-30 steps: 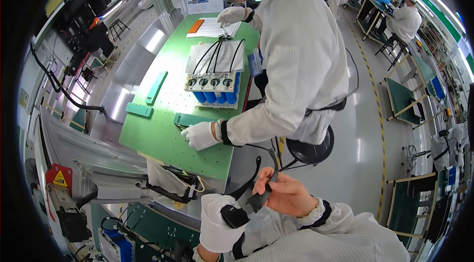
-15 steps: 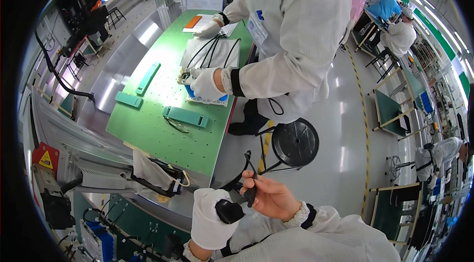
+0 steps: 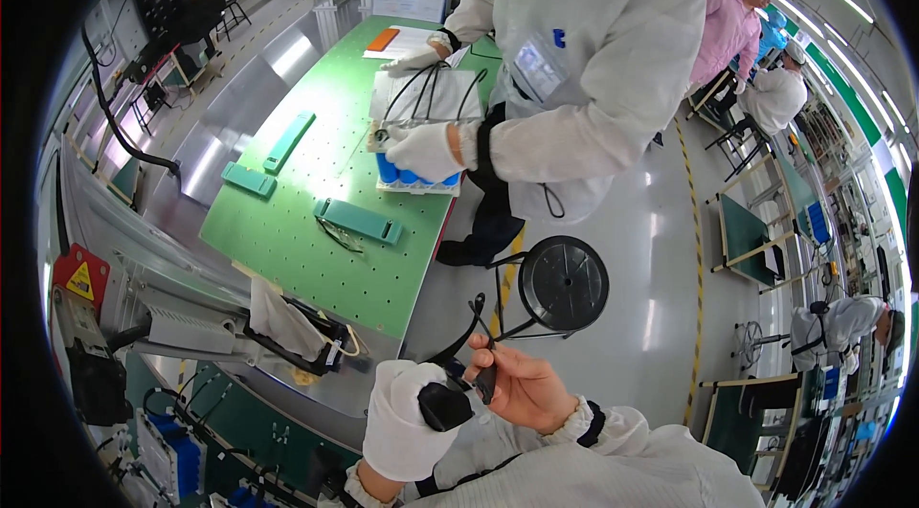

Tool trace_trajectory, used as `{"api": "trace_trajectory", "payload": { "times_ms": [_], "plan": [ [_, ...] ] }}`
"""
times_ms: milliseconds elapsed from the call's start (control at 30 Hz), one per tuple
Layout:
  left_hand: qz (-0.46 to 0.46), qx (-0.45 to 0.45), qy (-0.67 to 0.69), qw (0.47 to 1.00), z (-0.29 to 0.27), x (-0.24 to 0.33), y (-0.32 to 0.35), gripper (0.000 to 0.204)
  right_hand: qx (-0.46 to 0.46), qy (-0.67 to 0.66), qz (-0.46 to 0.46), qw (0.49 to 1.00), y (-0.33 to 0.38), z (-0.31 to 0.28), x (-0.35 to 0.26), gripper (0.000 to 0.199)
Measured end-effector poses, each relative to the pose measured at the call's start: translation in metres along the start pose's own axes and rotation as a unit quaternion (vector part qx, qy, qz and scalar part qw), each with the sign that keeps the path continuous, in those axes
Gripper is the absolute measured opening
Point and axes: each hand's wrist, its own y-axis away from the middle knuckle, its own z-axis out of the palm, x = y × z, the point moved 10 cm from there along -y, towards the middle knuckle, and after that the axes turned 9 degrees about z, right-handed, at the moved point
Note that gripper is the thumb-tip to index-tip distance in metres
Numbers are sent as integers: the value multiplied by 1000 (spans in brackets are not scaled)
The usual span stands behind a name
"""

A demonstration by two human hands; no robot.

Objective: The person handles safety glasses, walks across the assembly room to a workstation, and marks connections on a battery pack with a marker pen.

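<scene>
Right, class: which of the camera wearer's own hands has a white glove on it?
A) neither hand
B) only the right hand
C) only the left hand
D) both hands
C: the left hand wears a white glove and grips a black object, while the right hand is bare.

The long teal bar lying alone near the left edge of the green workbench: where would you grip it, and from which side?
Probably across its narrow width near the middle, from straight above. The long teal bar lies flat on the green workbench with bare surface along both long edges, so fingers could pinch those edges. It looks thin, so an end grip seems likelier to tip it.
</scene>
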Motion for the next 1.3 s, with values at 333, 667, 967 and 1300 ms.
{"api": "trace_trajectory", "payload": {
  "times_ms": [333,667,967,1300],
  "plan": [
    [16,2,-14,1000,-5,0,0,48,-4,19,1,1000,-4,0,5,24],
    [-4,9,-15,1000,-13,-7,3,49,2,87,-15,996,-8,6,8,21],
    [1,11,-32,999,-18,-12,7,48,104,272,-108,951,3,25,-4,19],
    [1,0,-6,1000,-15,-12,5,46,57,407,-158,898,10,52,-8,17]
  ]
}}
